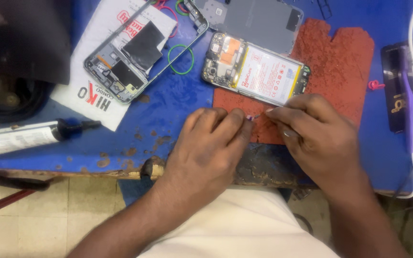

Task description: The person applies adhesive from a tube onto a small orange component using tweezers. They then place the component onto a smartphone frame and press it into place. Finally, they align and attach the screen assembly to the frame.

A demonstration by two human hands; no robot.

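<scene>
Left hand (211, 143) and right hand (311, 138) meet fingertip to fingertip at the near edge of the red mat (340, 62). Both grips are narrow, pinched on one tiny pale part (252, 117) between them, too small to identify. Opened phone (256, 69), battery exposed, lies just beyond on the mat. Phone frame (139, 52) and glue tube (34, 134) sit left on the blue worktop (168, 114).

Between our fingertips, at the middle of the frame, we pinch a tiny pale-purple piece (250, 117), too small to make out. Just above it an opened phone (255, 68) lies flat, tilted, battery and circuit board exposed.
</scene>
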